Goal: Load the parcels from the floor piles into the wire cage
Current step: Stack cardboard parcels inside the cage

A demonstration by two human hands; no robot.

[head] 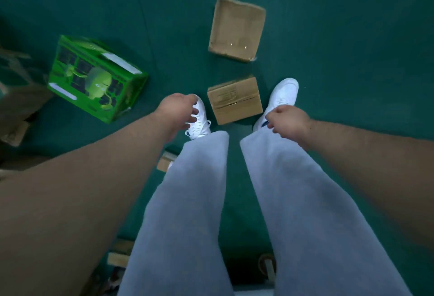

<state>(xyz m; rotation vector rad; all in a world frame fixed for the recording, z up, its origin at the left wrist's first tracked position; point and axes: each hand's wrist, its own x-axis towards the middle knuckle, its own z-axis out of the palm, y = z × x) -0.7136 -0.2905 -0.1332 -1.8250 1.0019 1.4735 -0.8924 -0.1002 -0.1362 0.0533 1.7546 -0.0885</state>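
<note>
Parcels, three, loose on the green floor, set apart from one another.

1. Green printed box: the largest, tilted, at left.
2. Flat brown parcel: dented, lying farthest ahead.
3. Small brown carton: taped, between the left shoe and the right shoe, near both.

Left hand: fingers loosely curled, holding nothing, above the left shoe.

Right hand: loosely curled and empty, above the right shoe.

Hands apart, one on either side of the small brown carton, touching no parcel.
</note>
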